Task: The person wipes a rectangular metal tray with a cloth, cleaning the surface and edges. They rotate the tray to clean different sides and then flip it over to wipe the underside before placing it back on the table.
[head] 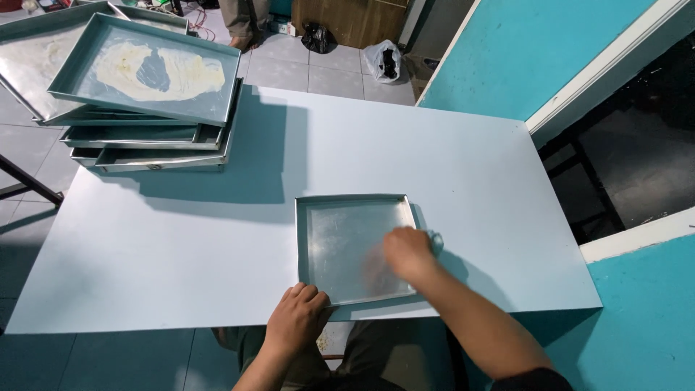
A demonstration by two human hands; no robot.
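A square metal tray (340, 217) lies near the front edge of a pale blue table (181, 253). My left hand (297, 317) grips the tray's near left corner at the table's edge. Blurred by motion, my right hand (407, 251) rests inside the tray on its right side, fingers curled down against the tray's floor. Whether it holds anything is hidden. A greasy sheen covers the tray's floor.
A stack of several larger metal trays (156, 137) stands on the table's far left corner, the top one (145, 69) smeared with a pale yellow paste. A teal wall (536, 51) rises at right. Bags (384, 61) and a person's legs (242, 22) are on the tiled floor beyond.
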